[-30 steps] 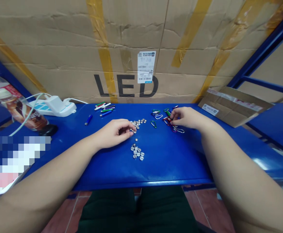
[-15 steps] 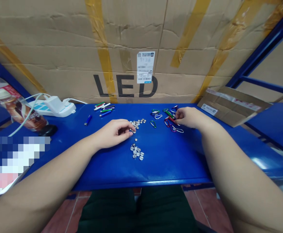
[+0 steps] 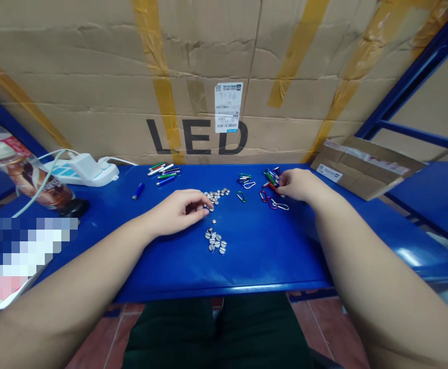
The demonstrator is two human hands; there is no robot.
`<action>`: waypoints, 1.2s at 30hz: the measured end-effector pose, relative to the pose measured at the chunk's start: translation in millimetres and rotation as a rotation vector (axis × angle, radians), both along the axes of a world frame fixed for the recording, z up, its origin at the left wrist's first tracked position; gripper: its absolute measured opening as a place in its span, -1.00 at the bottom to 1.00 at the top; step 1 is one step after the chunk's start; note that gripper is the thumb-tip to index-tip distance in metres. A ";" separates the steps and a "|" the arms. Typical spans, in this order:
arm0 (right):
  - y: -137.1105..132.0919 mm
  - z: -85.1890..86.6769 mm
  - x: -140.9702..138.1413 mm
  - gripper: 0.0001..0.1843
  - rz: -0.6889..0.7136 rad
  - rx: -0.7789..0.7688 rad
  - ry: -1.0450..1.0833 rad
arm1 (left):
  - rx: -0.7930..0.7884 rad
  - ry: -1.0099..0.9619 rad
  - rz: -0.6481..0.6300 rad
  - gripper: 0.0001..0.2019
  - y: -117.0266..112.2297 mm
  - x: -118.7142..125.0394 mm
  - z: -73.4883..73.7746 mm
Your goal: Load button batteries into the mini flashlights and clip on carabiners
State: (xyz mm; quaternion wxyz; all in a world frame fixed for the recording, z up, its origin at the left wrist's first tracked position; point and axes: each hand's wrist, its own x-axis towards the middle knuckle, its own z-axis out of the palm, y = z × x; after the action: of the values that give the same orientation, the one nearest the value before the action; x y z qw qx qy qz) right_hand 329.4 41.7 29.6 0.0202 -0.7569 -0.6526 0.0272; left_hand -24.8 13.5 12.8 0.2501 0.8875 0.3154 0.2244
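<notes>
My left hand [image 3: 183,211] rests on the blue table, fingers loosely curled, thumb and index slightly apart. Its fingertips are beside a cluster of small silver button cells [image 3: 218,195]. Nearer the front edge lies a second group of button cells [image 3: 216,242], with a single cell [image 3: 214,222] between the groups. My right hand [image 3: 295,184] has its fingers bent together at a pile of colored pieces; a red tube [image 3: 273,188] and a green tube [image 3: 270,178] show beside them. What the fingertips grip is hidden. Red, purple and silver carabiners [image 3: 273,203] lie just left of this hand.
Other carabiners [image 3: 246,180] and a green one [image 3: 241,197] lie mid-table. Several small metal tubes [image 3: 166,171] and a lone blue tube [image 3: 138,191] are left. A power strip [image 3: 104,177], bottle [image 3: 41,179] and flat cardboard piece [image 3: 365,169] flank them. A large carton [image 3: 104,97] stands behind.
At my right hand, the green tube and pieces around it have shifted closer together, toward the fingers. My left hand keeps its pose. The view has moved slightly.
</notes>
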 end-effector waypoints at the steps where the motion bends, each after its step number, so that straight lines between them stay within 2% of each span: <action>1: -0.2 0.0 0.2 -0.94 0.000 0.004 0.000 | 0.001 -0.002 0.000 -0.80 0.0 0.0 0.0; 6: -9.5 8.9 2.9 -0.97 0.053 0.056 0.088 | 0.002 -0.008 -0.002 -0.80 0.4 -0.2 -0.1; 9: -15.5 15.6 2.7 -0.89 0.123 -0.048 0.168 | 0.007 -0.009 0.000 -0.80 0.8 -0.4 0.3; 13: -15.9 14.8 -3.8 -0.77 0.213 -0.241 0.130 | 0.009 -0.013 0.035 -0.79 1.5 -1.3 0.9; 17: -14.3 11.9 -5.1 -0.85 0.244 -0.268 0.128 | 0.023 -0.001 0.057 -0.79 2.4 -2.7 0.8; 20: -17.3 16.2 3.8 -0.83 0.275 -0.282 0.307 | 0.008 0.002 0.063 -0.79 2.8 -3.0 0.7; 22: -20.8 21.0 12.9 -0.84 0.243 -0.260 0.474 | 0.004 0.002 0.065 -0.78 2.9 -3.0 1.0; 25: -26.1 26.9 28.3 -0.87 0.152 -0.105 0.688 | 0.011 0.001 0.063 -0.79 3.1 -3.3 1.6; 27: -28.9 28.7 39.0 -0.87 0.123 0.008 0.787 | 0.015 0.002 0.064 -0.79 3.4 -3.9 1.7; 29: -31.2 29.3 48.6 -0.81 0.107 0.019 0.840 | 0.017 0.008 0.065 -0.79 3.7 -4.7 1.6; 33: -33.9 29.2 57.2 -0.68 0.109 -0.224 0.812 | 0.014 0.023 0.064 -0.79 4.6 -6.1 1.0; 36: -33.0 27.1 50.2 -0.59 0.096 -0.411 0.737 | 0.004 0.033 0.062 -0.78 5.1 -6.1 0.7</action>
State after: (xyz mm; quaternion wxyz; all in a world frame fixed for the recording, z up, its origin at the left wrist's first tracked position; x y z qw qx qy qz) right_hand 379.6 8.7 56.7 0.0995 -0.6537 -0.6172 0.4265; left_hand -30.9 18.7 13.5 0.2359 0.8813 0.3465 0.2181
